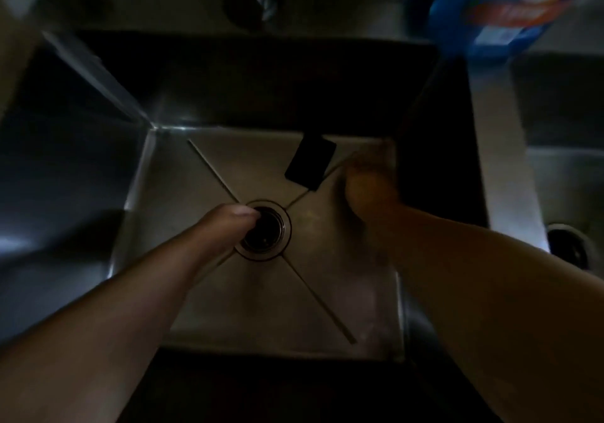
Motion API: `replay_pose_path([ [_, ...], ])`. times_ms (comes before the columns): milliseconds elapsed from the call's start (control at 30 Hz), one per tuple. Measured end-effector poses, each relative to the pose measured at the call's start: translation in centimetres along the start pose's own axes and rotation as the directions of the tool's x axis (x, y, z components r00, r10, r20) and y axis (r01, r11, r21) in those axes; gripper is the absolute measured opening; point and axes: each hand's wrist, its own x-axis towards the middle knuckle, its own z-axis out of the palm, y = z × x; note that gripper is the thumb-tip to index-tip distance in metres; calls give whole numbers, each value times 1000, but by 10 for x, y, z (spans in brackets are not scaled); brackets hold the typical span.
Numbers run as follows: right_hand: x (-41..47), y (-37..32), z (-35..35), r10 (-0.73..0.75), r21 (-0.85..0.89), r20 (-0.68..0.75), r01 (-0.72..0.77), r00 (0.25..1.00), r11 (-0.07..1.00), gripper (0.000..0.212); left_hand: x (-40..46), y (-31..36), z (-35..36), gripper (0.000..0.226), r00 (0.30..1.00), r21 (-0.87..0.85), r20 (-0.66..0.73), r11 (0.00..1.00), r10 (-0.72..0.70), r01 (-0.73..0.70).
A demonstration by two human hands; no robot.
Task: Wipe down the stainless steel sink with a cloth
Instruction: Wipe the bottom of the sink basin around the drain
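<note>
Two bare hands reach into square stainless steel sink (202, 167) | left hand (228, 220) beside round drain (266, 229), grip unclear | right hand (369, 190) blurred, grip unclear | wipe corners firmly, overlapping strokes.

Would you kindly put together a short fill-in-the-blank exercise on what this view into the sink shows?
1. The left hand reaches to the round ____ at the middle of the sink floor.
2. The flat dark rectangular object lies on the sink floor, toward its ____ wall.
3. The right hand is near the sink's ____ wall, too blurred to show a cloth.
4. The bottle standing behind the sink's far right corner is mainly ____ in colour.

Missing words: drain; far; right; blue
</note>
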Motion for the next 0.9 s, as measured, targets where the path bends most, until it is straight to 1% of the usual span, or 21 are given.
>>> replay_pose_path([
  [33, -3, 0, 21, 13, -90, 82, -6, 997, 996, 44, 4, 0, 3, 23, 999, 1, 26, 1000, 19, -19],
  [67, -9, 0, 42, 1, -158, 142, 21, 990, 987, 45, 12, -6, 7, 23, 1000, 21, 20, 1000, 1, -1],
  [100, -19, 1, 59, -3, -187, 185, 38, 983, 982, 48, 16, -8, 9, 23, 999, 27, 35, 1000, -9, 8],
  [167, -40, 7, 82, -98, -288, 93, 121, 991, 950, 55, 25, -14, 13, 23, 998, 48, 63, 999, -10, 7],
  [200, -46, 8, 85, -115, -314, 28, 118, 993, 942, 57, 29, -18, 13, 25, 997, 79, 73, 997, -15, 9],
  [233, -45, 11, 89, -103, -327, -8, 95, 995, 940, 60, 35, -22, 13, 26, 997, 104, 72, 995, -3, -5],
  [267, -40, 13, 89, -66, -324, 21, 69, 998, 944, 61, 39, -22, 11, 27, 997, 135, 76, 991, 11, -22],
  [300, -29, 18, 89, -15, -299, 20, 21, 1000, 954, 60, 45, -22, 10, 28, 996, 159, 73, 986, 42, -53],
  [367, 0, 21, 86, 136, -209, -39, -141, 990, 968, 59, 56, -18, 9, 28, 993, 224, 41, 968, 110, -117],
  [433, 24, 20, 77, 195, -155, -74, -205, 978, 966, 59, 69, -8, 13, 31, 978, 308, -5, 931, 207, -195],
  [500, 30, 20, 73, 178, -183, -77, -189, 981, 965, 60, 81, 7, 22, 41, 954, 364, -81, 899, 290, -243],
  [567, 18, 24, 79, 137, -235, -91, -155, 986, 960, 59, 96, 25, 37, 58, 924, 410, -162, 875, 345, -255],
  [600, 5, 24, 84, 112, -263, -75, -128, 991, 956, 59, 101, 33, 46, 67, 915, 429, -177, 865, 363, -260],
  [667, -25, 26, 96, 86, -312, 9, -79, 996, 947, 59, 108, 42, 64, 85, 911, 467, -179, 847, 372, -254],
  [733, -40, 30, 100, 81, -379, 87, -42, 993, 925, 58, 116, 47, 77, 96, 920, 514, -175, 830, 350, -218],
  [767, -40, 32, 98, 92, -382, 94, -49, 991, 923, 57, 119, 48, 80, 98, 923, 538, -177, 819, 341, -199],
  [833, -27, 32, 91, 147, -332, 39, -126, 988, 935, 56, 126, 51, 79, 98, 919, 586, -183, 789, 349, -183],
  [900, -6, 26, 80, 209, -254, -23, -208, 978, 944, 55, 129, 49, 69, 97, 905, 651, -183, 737, 384, -181],
])
